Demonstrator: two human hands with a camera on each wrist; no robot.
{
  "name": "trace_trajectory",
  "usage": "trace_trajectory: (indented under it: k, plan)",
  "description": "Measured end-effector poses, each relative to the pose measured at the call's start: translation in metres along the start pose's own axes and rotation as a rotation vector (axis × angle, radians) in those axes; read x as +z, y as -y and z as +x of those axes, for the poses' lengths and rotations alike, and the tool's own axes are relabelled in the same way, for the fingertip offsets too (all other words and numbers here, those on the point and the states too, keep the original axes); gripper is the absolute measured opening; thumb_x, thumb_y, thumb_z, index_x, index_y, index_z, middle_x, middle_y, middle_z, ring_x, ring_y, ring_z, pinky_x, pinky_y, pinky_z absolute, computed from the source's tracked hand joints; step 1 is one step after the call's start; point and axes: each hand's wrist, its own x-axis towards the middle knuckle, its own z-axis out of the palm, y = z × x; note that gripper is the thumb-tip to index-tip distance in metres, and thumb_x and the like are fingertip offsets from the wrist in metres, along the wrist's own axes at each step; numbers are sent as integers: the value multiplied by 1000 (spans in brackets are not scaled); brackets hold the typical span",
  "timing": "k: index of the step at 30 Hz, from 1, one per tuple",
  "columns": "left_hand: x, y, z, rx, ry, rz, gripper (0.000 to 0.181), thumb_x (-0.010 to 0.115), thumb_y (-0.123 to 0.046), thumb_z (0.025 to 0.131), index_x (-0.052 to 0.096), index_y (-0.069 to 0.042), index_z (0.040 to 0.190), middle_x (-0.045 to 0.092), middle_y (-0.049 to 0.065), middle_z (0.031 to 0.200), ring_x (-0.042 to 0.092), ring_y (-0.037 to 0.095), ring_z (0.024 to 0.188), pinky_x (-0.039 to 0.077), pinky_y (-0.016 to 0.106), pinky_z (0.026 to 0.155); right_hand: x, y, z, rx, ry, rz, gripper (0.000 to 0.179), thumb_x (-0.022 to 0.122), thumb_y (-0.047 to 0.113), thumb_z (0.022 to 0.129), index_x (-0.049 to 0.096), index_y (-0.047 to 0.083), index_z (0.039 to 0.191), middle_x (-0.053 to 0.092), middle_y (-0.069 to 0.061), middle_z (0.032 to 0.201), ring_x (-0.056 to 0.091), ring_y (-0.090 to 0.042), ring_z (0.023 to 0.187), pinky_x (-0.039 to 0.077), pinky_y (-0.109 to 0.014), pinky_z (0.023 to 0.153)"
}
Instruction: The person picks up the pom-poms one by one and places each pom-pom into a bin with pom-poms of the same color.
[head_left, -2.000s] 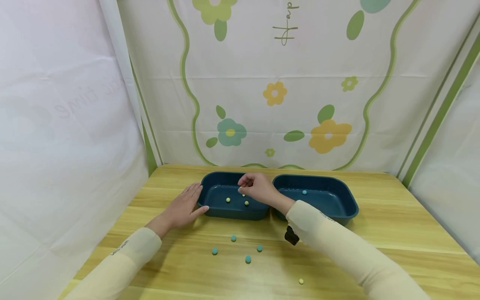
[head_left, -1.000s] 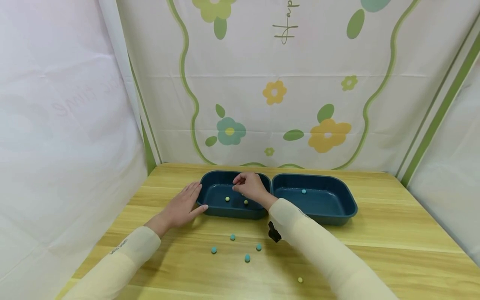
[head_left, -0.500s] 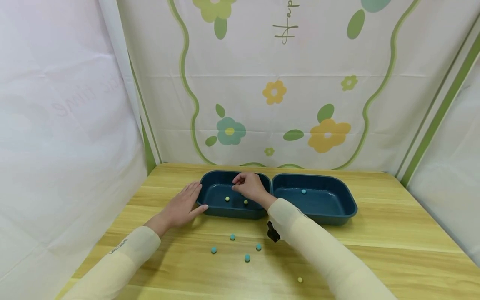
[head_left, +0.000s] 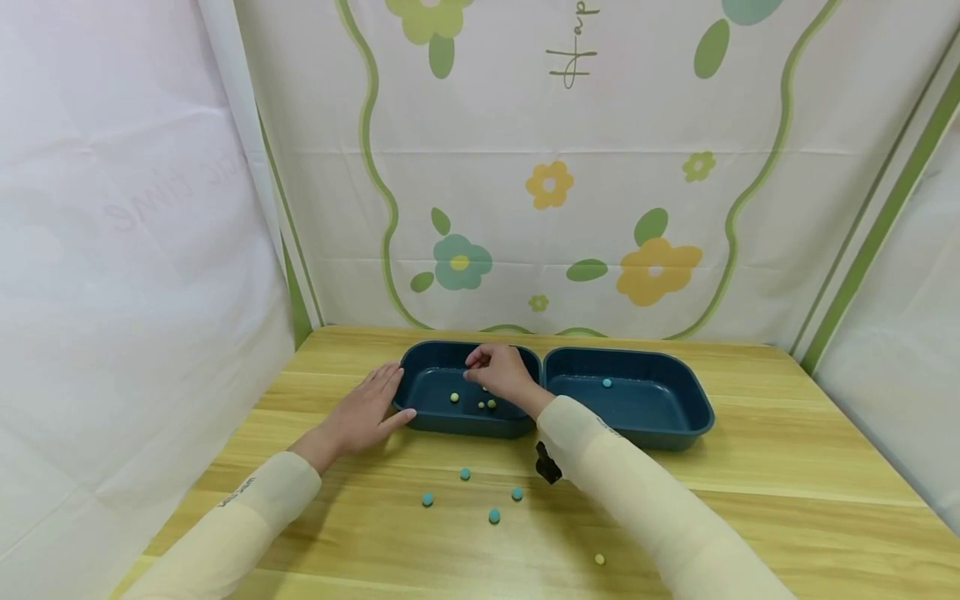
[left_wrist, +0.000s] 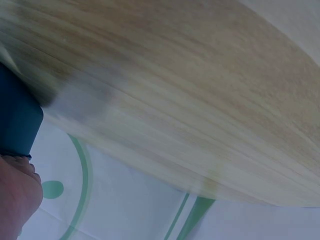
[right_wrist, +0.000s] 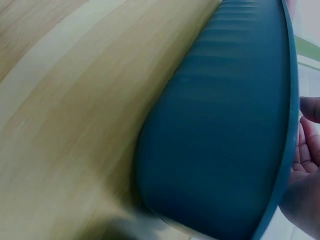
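My left hand point(head_left: 366, 415) rests against the left end of a dark blue tray point(head_left: 465, 425), its fingers lying straight along the rim. Over that tray hovers my right hand point(head_left: 504, 373), fingers bent and thumb apart from them in the right wrist view, with nothing visible between them. Inside the tray are several small yellow balls, among them one at the left point(head_left: 454, 397), a darker one point(head_left: 492, 404) and a smaller one point(head_left: 481, 405) beside it. Another is partly hidden under the right hand.
A second dark blue tray point(head_left: 637, 437) stands on the right with a light blue ball point(head_left: 607, 383) in it. Several blue balls, including a front one point(head_left: 494, 516), and a yellow ball point(head_left: 600, 559) lie on the wooden table point(head_left: 360, 533). A patterned cloth point(head_left: 495, 200) hangs behind.
My right hand moved slightly left over the left tray, then stayed still. A small yellow ball now shows beneath it in the tray, having left its fingers. My left hand has not moved.
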Motion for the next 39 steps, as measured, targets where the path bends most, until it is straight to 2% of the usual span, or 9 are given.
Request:
trace_trajectory:
  k: [13, 20, 29, 39]
  plan:
    - [-1, -1, 1, 0, 8, 2, 82, 42, -53, 101, 21, 9, 150, 18, 24, 157, 14, 35, 145, 12, 47, 117, -22, 9, -3, -36, -7, -19, 9, 72, 10, 88, 68, 6, 95, 64, -2, 85, 62, -16, 76, 54, -31, 69]
    - [0, 1, 1, -4, 4, 6, 81, 41, -52, 101, 20, 9, 150, 18, 23, 157, 14, 35, 145, 12, 47, 117, -34, 12, -12, -95, 7, -29, 8, 73, 10, 88, 68, 8, 95, 64, -1, 87, 61, -15, 78, 54, -30, 71]
    - [1, 1, 3, 6, -1, 10, 82, 41, -54, 101, 21, 9, 150, 19, 24, 157, 15, 35, 145, 13, 48, 117, -49, 16, -34, -165, 44, -61, 8, 74, 11, 88, 70, 9, 94, 64, 1, 87, 61, -14, 78, 53, -30, 72]
    - [3, 2, 3, 2, 1, 17, 83, 40, -55, 101, 21, 9, 150, 19, 23, 157, 15, 35, 145, 13, 47, 117, -63, 19, -66, -251, 113, -18, 8, 72, 9, 88, 70, 10, 96, 65, 1, 86, 61, -16, 76, 54, -32, 67]
